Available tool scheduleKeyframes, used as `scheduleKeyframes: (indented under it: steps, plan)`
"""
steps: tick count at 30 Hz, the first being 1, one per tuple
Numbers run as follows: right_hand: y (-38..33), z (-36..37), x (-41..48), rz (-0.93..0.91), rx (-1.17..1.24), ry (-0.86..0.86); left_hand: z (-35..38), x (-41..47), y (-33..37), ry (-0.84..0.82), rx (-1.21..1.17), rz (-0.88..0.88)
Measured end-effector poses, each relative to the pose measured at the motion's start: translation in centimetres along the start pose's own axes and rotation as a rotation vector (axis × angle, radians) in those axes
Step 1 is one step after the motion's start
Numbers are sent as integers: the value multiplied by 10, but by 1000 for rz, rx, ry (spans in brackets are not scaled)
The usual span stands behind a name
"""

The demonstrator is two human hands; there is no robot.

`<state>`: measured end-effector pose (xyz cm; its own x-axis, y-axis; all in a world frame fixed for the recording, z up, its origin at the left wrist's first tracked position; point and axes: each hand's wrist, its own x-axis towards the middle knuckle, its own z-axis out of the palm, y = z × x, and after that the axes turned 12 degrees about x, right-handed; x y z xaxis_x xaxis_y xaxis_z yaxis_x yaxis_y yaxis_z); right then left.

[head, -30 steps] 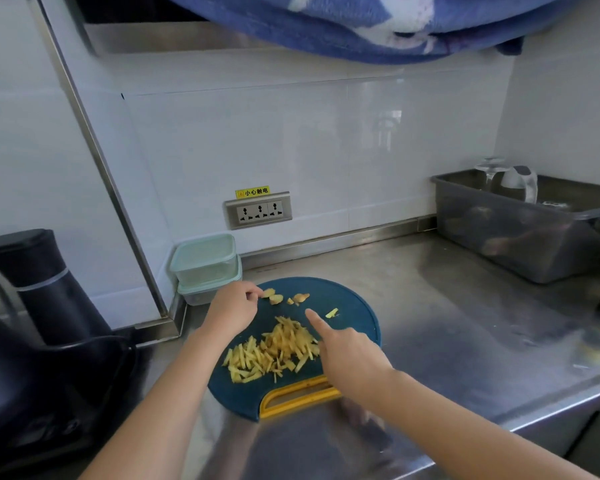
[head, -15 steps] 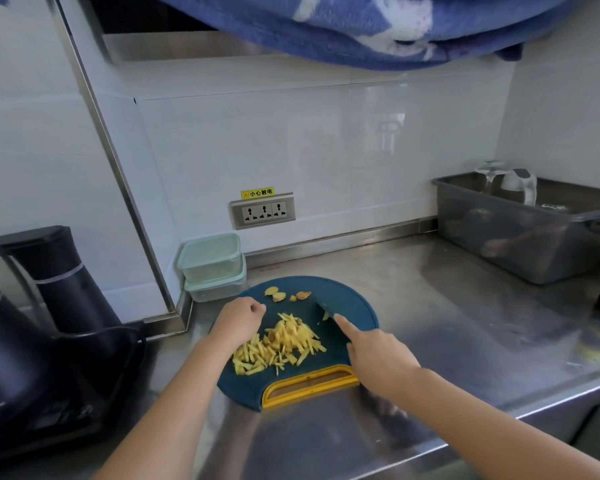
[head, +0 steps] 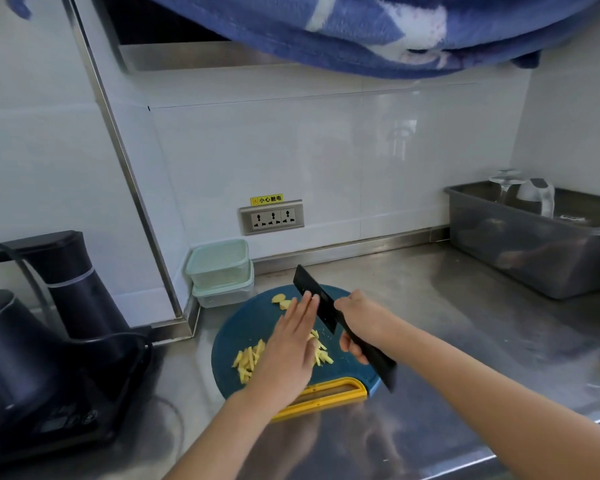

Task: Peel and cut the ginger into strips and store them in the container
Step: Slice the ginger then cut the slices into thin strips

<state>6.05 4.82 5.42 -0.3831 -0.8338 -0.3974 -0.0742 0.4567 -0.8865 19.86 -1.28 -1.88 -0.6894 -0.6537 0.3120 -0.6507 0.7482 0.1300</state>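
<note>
A round dark-blue cutting board (head: 232, 337) with a yellow handle lies on the steel counter. Yellow ginger strips (head: 248, 358) are piled on it, partly hidden under my left hand (head: 288, 344), which is flat with straight fingers touching the blade. My right hand (head: 364, 323) grips the handle of a black cleaver (head: 314, 297), held tilted above the board. A few ginger slices (head: 280, 301) lie at the board's far edge. Two stacked pale-green containers (head: 220, 271) stand behind the board against the wall.
A black electric kettle (head: 66, 285) and its base with cable sit at the left. A grey plastic tub (head: 534, 247) holding glassware stands at the right back. A wall socket (head: 272, 218) is above the containers. A blue cloth hangs overhead.
My right hand, earlier pointing at the board with nothing in it, now holds the black cleaver. My left hand has opened flat against the blade over the ginger pile.
</note>
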Motion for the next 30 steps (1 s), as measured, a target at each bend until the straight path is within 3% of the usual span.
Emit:
scheduleKeyframes:
  steps: [2, 5, 10, 13, 22, 30]
  plan:
    - [5, -1, 3, -82, -162, 23, -2, 0, 3, 49, 14, 1]
    - [18, -11, 4, -386, -671, 20, -14, 2, -2, 134, -41, -84]
    - [13, -31, 5, -573, -1146, -19, -26, -1, -4, -56, 130, 58]
    - [5, -33, 5, -623, -1202, -61, -28, 0, 4, -138, 200, 143]
    - [7, -24, 1, -756, -1328, -128, -19, 9, -5, -314, 241, 174]
    - [8, -47, -4, -679, -1303, -85, -16, 7, -34, -359, 325, 92]
